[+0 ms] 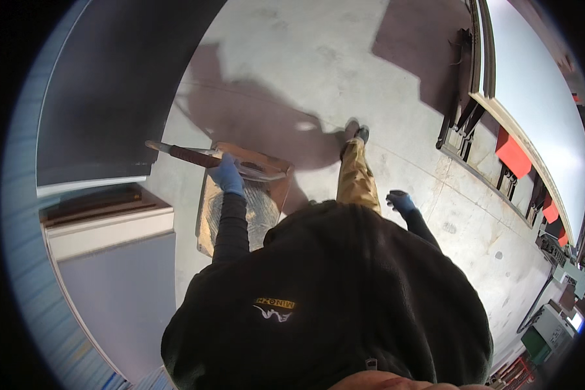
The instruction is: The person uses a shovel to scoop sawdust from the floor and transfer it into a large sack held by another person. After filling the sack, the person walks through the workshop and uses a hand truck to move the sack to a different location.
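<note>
My left hand, in a blue glove, is closed round a long bar-like tool with a brown wrapped grip. Its pale, blunt end points left, and a greyish metal-looking part runs off to the right of the hand. Beneath it is a worn brown rectangular frame or shallow box with a crinkled grey-and-tan middle; whether the tool touches it I cannot tell. My right hand, gloved in blue with dark fingers, hangs at my right side, its fingers loosely bent and apart, with nothing visible in it.
Large dark panels and a grey-topped stack stand along the left. On the right is a big white board on a dark metal frame with red blocks. Pale concrete floor lies ahead, with my foot on it.
</note>
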{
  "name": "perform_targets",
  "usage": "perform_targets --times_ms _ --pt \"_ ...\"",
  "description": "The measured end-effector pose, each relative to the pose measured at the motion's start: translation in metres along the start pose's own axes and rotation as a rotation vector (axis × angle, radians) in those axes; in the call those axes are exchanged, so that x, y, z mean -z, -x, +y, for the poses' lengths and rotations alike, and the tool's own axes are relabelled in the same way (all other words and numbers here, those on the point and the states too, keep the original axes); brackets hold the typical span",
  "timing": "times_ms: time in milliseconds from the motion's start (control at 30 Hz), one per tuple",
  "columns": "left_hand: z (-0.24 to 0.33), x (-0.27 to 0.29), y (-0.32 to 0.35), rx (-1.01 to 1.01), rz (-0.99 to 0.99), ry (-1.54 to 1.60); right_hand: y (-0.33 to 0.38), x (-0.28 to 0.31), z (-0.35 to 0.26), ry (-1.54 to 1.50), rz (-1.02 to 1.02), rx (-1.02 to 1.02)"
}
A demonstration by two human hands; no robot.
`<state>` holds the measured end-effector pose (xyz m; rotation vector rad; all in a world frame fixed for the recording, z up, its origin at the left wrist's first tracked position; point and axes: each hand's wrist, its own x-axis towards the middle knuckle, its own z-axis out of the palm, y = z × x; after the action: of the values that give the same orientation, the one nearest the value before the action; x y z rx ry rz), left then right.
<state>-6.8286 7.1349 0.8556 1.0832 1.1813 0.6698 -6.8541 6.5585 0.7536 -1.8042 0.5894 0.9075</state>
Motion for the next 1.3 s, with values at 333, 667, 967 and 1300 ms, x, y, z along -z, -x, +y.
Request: perform_targets --times_ms 333,667,967,1300 --pt "0.066 -0.322 -0.067 0.037 -0.037 -0.150 -0.272 0.207 -0.440 0.688 0.155 0.307" --pt "0.118 -0.783 -0.136 -0.091 -0.113 -0.033 -0.463 0.353 -0.796 0.555 0.036 0.401" --pt "0.159 -0.864 -0.144 -0.099 -0.016 -0.135 -0.397 0.437 -0.780 -0.137 0.065 0.454" --pt "0.192 -1.052 -0.208 0.020 0.085 -0.174 -0.560 0.584 -1.047 0.393 0.036 0.395"
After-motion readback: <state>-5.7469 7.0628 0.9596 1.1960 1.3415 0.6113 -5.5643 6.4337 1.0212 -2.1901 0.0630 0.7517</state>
